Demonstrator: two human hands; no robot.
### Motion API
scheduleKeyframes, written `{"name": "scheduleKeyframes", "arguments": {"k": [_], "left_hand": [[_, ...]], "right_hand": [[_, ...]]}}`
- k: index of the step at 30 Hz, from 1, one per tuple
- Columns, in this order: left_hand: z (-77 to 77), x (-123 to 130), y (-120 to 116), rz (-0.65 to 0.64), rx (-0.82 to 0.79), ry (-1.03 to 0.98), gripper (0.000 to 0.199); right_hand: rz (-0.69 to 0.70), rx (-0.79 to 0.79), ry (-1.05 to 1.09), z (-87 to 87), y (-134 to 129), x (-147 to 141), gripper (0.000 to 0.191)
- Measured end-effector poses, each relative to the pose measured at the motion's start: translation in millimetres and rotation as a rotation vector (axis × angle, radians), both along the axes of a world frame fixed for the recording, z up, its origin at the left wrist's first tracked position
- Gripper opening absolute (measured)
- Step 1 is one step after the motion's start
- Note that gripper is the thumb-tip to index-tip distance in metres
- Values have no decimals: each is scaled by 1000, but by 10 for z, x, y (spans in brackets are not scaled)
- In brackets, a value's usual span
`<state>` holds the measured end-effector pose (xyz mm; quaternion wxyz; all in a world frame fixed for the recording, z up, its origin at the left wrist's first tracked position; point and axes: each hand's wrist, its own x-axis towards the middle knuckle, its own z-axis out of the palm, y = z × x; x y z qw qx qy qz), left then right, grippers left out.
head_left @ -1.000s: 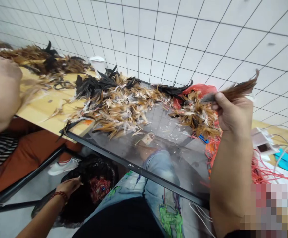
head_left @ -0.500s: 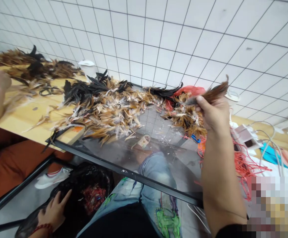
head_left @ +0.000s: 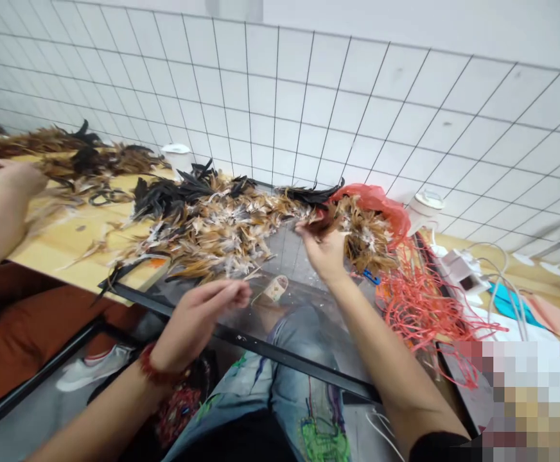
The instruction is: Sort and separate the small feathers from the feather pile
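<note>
My right hand [head_left: 325, 253] is closed over the glass tabletop, with a bunch of brown feathers [head_left: 324, 226] in its fingers, partly hidden behind them. Closer to the table's front edge, my left hand [head_left: 200, 317] has its thumb and fingers pressed together; anything between them is too small to make out. A large pile of tan and white feathers [head_left: 227, 228] spreads beyond the left hand, with black feathers [head_left: 169, 196] at its far left. Right of my right hand lies a bundle of tan feathers [head_left: 369, 234], partly against a red plastic bag [head_left: 374, 202].
A tangle of red string [head_left: 424, 295] covers the table's right side, near a white power adapter [head_left: 463, 273] with cables. White lidded cups [head_left: 176, 157] stand by the grid wall. At left, a co-worker's hand [head_left: 13, 179] is over the yellow board [head_left: 58, 237].
My right hand has moved left and down with the brown feathers, from near the far cup. My left hand has risen from the black bag below to the table edge, its fingers now closed.
</note>
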<state>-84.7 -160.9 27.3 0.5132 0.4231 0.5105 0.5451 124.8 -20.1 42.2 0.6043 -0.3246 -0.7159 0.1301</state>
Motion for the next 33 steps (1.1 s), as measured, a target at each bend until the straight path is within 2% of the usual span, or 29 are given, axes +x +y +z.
{"name": "scheduleKeyframes", "arguments": {"k": [1, 3, 6, 8, 12, 15, 17, 21, 24, 26, 29, 31, 33], "left_hand": [[52, 122, 200, -107, -86, -191, 18], [113, 317, 550, -163, -173, -473, 12], [162, 502, 858, -240, -314, -630, 21], [187, 581, 926, -239, -341, -642, 30], [216, 675, 941, -244, -285, -707, 28], [246, 632, 956, -190, -299, -778, 29], [300, 484, 970, -118, -234, -827, 31], [468, -102, 987, 27, 104, -851, 35], [550, -527, 1004, 140, 93, -909, 31], [569, -651, 1035, 155, 80, -921, 32], [557, -546, 1148, 111, 75, -925, 32], [520, -343, 1279, 23, 45, -906, 29], [452, -108, 1442, -70, 30, -856, 25]], "right_hand": [[6, 85, -66, -27, -46, -33, 14], [71, 246, -277, -77, -105, -53, 17], [67, 401, -492, -141, -111, -25, 23], [39, 442, -583, -173, -82, -6, 23], [6, 466, -700, -209, -15, 5, 25], [12, 480, -726, -219, -7, 6, 26], [12, 439, -750, -222, -32, -1, 28], [14, 208, -854, -231, -117, -110, 27], [125, 12, -972, -268, -151, -324, 22], [204, -73, -1041, -315, -138, -491, 23], [235, -198, -1078, -388, -71, -637, 17], [178, -268, -1093, -410, -5, -589, 11], [71, -331, -1095, -400, 73, -419, 12]]}}
